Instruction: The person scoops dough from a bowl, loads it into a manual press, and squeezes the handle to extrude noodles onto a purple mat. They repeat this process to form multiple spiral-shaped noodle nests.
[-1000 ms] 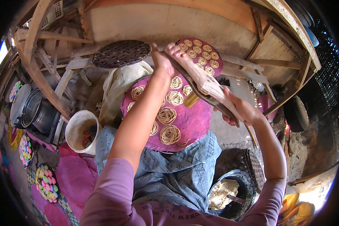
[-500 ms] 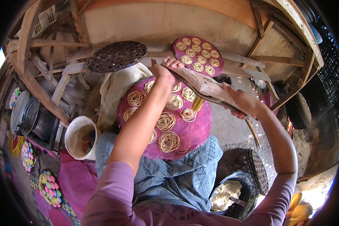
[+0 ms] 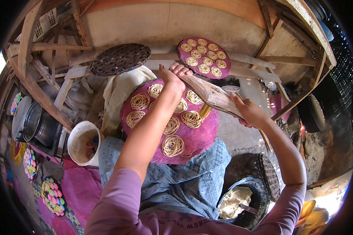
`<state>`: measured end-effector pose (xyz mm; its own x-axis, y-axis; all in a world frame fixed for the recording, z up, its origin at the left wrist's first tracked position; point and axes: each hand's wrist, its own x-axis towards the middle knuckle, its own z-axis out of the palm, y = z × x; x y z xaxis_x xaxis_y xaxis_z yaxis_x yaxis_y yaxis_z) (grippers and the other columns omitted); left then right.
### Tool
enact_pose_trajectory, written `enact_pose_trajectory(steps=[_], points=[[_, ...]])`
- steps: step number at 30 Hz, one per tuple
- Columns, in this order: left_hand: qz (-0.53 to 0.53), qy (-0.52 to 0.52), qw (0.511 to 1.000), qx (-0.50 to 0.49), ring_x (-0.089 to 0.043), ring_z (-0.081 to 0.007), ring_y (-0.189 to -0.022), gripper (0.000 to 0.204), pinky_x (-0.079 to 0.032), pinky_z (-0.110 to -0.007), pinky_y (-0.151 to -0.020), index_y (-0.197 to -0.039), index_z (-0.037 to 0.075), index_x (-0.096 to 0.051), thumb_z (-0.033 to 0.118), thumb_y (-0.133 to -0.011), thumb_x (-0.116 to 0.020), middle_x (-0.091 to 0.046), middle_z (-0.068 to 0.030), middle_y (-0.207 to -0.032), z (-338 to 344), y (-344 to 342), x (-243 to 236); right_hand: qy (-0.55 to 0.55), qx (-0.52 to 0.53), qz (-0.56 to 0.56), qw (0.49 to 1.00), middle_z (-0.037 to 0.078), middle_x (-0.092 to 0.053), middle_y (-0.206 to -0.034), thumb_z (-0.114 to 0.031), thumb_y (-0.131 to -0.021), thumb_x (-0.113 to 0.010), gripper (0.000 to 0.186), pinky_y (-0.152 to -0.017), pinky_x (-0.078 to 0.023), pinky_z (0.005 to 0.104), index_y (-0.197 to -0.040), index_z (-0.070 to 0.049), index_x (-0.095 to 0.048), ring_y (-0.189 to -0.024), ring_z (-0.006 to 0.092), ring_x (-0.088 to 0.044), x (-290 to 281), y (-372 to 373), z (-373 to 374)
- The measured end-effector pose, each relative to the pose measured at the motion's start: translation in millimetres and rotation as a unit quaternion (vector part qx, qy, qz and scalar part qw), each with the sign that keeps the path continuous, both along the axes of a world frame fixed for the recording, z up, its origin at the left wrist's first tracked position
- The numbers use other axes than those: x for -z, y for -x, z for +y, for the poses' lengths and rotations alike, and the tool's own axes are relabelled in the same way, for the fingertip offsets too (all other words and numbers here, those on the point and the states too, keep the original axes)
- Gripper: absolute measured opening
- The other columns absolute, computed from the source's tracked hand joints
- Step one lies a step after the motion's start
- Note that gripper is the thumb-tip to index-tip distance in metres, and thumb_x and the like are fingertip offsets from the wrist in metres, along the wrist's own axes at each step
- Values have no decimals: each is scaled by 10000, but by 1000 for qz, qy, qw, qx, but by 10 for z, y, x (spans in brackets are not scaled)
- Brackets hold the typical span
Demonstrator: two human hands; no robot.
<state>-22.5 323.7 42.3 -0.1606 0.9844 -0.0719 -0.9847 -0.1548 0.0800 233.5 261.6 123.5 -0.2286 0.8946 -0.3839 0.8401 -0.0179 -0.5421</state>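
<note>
Both my hands grip a wooden hand press (image 3: pixel 211 94) held slantwise above my lap. My left hand (image 3: pixel 174 76) is closed around its far end, and my right hand (image 3: pixel 248 111) is wrapped round the nearer end at the right. A brass tube (image 3: pixel 205 110) sticks down from the press's underside. Below it, a round tray (image 3: pixel 204 137) covered in purple cloth rests on my lap. Several coils of pale dough strands (image 3: pixel 173 145) lie on the cloth. One coil (image 3: pixel 191 119) sits right beside the tube's lower end. My left forearm hides part of the tray.
Another purple round tray (image 3: pixel 210 72) with coils leans at the back beside a dark woven tray (image 3: pixel 121 59). To the left stands a white bucket (image 3: pixel 72 147); at lower right, a dark tub (image 3: pixel 259 196) holds pale dough (image 3: pixel 235 201). A fire (image 3: pixel 302 131) glows at right.
The press has tilted, showing more of its upper face, and my right hand has shifted slightly left. The coil by the brass tube looks fuller. The tray has moved slightly left.
</note>
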Motion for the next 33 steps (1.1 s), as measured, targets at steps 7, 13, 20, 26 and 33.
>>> enact_pose_trajectory(steps=[7,13,20,26,33], points=[[168,-17,984,57,-489,-215,-639,783,-446,-362,-726,-786,90,-557,682,-932,-64,-544,-64,-692,3,-26,-101,33,30,79,996,10,-438,-522,-740,-907,-322,753,-381,-320,286,-732,-49,-566,-408,111,-389,103,-198,17],[726,48,665,167,-440,-232,-1302,895,-227,-444,-1131,-1412,87,-431,721,-920,-37,-592,-123,-1278,-372,-97,126,37,28,124,991,-20,-400,-516,-716,-930,-286,717,-377,-253,259,-777,-68,-552,-407,82,-334,57,-364,-6],[735,33,612,290,-237,-278,-1422,899,-97,-477,-1161,-1205,26,-597,699,-941,-62,-476,-188,-1398,-376,-316,279,23,26,126,991,-13,-412,-521,-731,-917,-307,722,-385,-285,269,-731,-72,-537,-417,90,-360,82,-336,27],[738,61,608,284,-255,-297,-1416,890,-133,-462,-1155,-1186,10,-633,676,-957,-88,-476,-215,-1403,-380,-327,258,19,29,150,988,-2,-417,-526,-715,-923,-331,714,-389,-281,282,-704,-61,-516,-420,100,-365,191,-253,117],[823,48,518,229,-418,-346,-1307,772,-293,-394,-1089,-1328,66,-541,643,-973,-171,-527,-237,-1326,-326,-107,594,5,48,183,982,0,-418,-531,-704,-927,-345,697,-397,-287,278,-749,-54,-525,-426,103,-371,351,-279,208]])
